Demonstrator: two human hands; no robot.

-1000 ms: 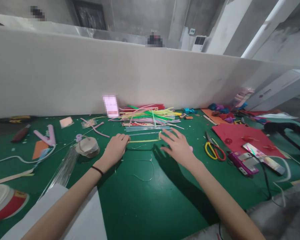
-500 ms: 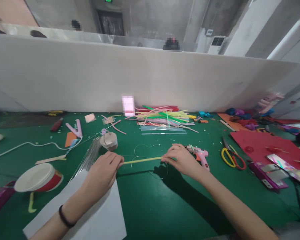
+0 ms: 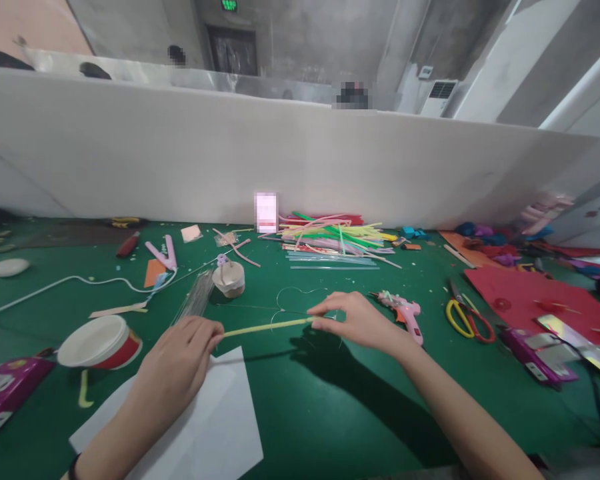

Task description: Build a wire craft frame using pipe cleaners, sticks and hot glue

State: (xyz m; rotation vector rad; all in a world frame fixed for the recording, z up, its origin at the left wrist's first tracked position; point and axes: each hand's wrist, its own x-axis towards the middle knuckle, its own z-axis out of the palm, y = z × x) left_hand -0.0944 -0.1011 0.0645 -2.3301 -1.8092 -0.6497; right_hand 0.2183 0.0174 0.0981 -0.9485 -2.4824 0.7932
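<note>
Yellow straw (image 3: 267, 327) is lying left-to-right above the green table (image 3: 300, 413), mid-front. Left hand (image 3: 173, 367) is pinching its left end, right hand (image 3: 355, 320) pinching its right end; both equally near, white paper (image 3: 200, 427) below.

This is a craft workshop set up in a bare industrial hall. The green tabletop (image 3: 300, 407) is strewn with making supplies: a heap of coloured straws (image 3: 335, 233) at its far edge, and a pink glue gun (image 3: 405, 313), yellow-handled scissors (image 3: 463, 317) and red felt (image 3: 525, 293) toward the right edge. A white partition (image 3: 180, 160) bounds it. Behind that rise raw concrete walls (image 3: 320, 33) and a standing air conditioner (image 3: 440, 90).
</note>
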